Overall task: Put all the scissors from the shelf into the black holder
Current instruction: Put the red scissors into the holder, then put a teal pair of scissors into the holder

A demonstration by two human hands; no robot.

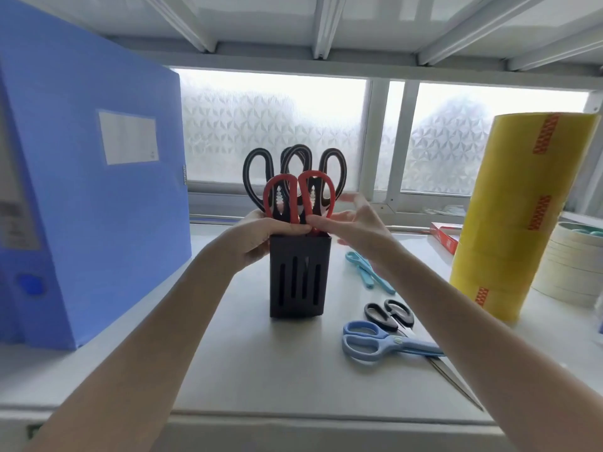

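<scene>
- Holder [297, 275]: light slotted plastic, probably tippy. The left hand [257, 236] wraps its top edge to steady it.
- Red scissors [298, 194]: stiff, standing blades-down in the holder. The right hand [355, 226] has its fingers spread, with the thumb touching the handle base.
- Blue scissors [368, 340], black pair [388, 314], teal pair [368, 272]: flat on the shelf [248, 353] right of the holder. Rigid and pointed, so best lifted by the loops.

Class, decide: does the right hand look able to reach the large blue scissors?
Probably yes: the large blue scissors lie with handles uncovered right of the black holder, near the right hand.
</scene>
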